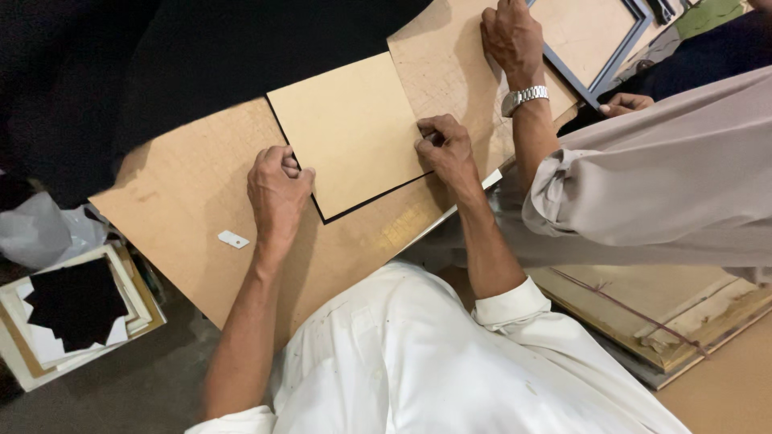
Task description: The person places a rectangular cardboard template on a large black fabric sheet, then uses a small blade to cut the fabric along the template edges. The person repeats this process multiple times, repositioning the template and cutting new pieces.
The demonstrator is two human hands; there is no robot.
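Far left, a shallow tray [24, 366] on the floor held black card scraps [76, 301], and a small white tab [233, 239] lay on the bench [177, 193] beside the left hand [277, 189]. That hand was curled, fingers pinching the tan board's [350, 128] lower-left edge; the board lay flat between both hands, equally near each, long axis running up-right. The right hand [446, 149] was closed, pinching the board's right edge, and a co-worker's hand [512, 36] with a wristwatch [524, 97] rested by a grey frame [613, 60].

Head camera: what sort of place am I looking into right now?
Probably a picture-framing workshop. Both hands, left hand and right hand, press a square backing board on a worn brown worktable; a co-worker's hand holds a grey frame, and stacked frames lie nearby.
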